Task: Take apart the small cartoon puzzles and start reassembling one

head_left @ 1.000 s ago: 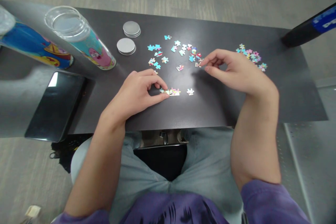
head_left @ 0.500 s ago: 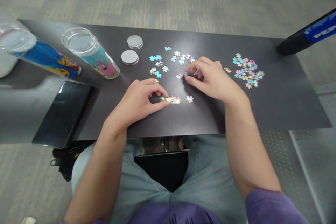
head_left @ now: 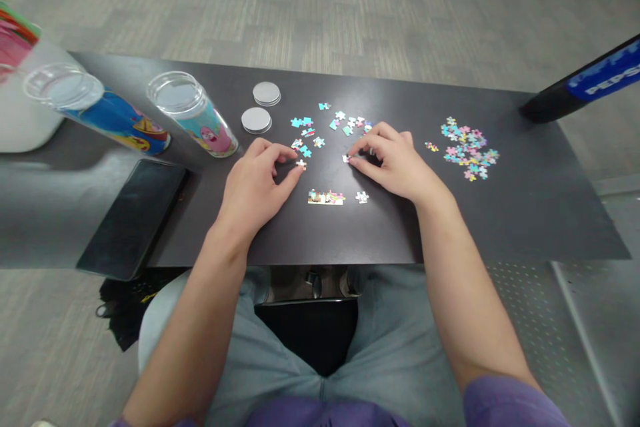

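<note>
My left hand point(head_left: 257, 183) has its thumb and index finger apart, their tips at a small loose puzzle piece point(head_left: 301, 164). The thumb seems to touch that piece. My right hand point(head_left: 393, 163) pinches the edge of a whitish puzzle piece point(head_left: 346, 158) between thumb and index finger, low over the table. Nearer to me lies a short joined strip of puzzle pieces point(head_left: 326, 197), its straight edge towards me. A single puzzle piece point(head_left: 362, 197) lies just right of the strip. Beyond my hands are several scattered pieces point(head_left: 306, 150), mostly blue and white; my right fingers partly cover some.
Further right lies a heap of mixed puzzle pieces point(head_left: 470, 150). To the left stand two clear picture jars point(head_left: 205, 123) point(head_left: 117, 120), near a black phone point(head_left: 133, 217). Two stacks of round lids point(head_left: 257, 121) lie behind my left hand. A dark blue cylinder point(head_left: 580, 83) stands at the right end.
My left hand has left the joined strip and moved up and left to a loose piece. My right fingertips have closed in on the whitish piece. The camera view has tilted slightly up.
</note>
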### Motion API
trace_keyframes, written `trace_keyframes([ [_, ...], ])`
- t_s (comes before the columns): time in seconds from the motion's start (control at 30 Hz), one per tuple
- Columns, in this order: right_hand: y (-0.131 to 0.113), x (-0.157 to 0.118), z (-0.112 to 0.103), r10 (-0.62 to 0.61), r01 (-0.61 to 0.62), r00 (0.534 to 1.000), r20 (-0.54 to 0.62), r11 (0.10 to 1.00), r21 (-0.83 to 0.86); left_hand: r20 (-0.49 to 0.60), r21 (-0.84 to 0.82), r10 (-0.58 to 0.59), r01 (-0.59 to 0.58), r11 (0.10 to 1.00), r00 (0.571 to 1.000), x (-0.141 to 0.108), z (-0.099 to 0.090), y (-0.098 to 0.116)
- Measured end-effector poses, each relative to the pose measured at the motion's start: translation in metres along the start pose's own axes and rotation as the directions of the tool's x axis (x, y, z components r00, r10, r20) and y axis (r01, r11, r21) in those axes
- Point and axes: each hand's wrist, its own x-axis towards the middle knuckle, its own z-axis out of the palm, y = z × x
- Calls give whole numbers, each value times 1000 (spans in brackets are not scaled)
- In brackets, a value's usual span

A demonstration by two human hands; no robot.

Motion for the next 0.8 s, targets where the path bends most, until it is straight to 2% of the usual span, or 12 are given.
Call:
trace_keyframes([
  [0.23, 4, 0, -3, 46, -46, 999, -5, 998, -32, 41, 56, -31, 29, 998, 999, 0, 0, 4],
  [0.47, 12, -2, -9, 103, -108, 987, -123, 993, -38, 88, 40, -14, 10, 999, 996, 1, -5, 2],
  [0.6, 22, -1, -15, 169, -180, 961, -219, 983, -34, 104, 27, 36, -39, 999, 994, 1, -6, -2],
  [0.7, 33, 0, -16, 207, -229, 949, -238, 971, -69, 98, 15, 57, -59, 998, 994, 1, -4, -4],
  [0.8, 43, -1, -16, 160, -191, 962, -222, 973, -130, 104, 23, 64, -67, 997, 992, 1, -2, -6],
])
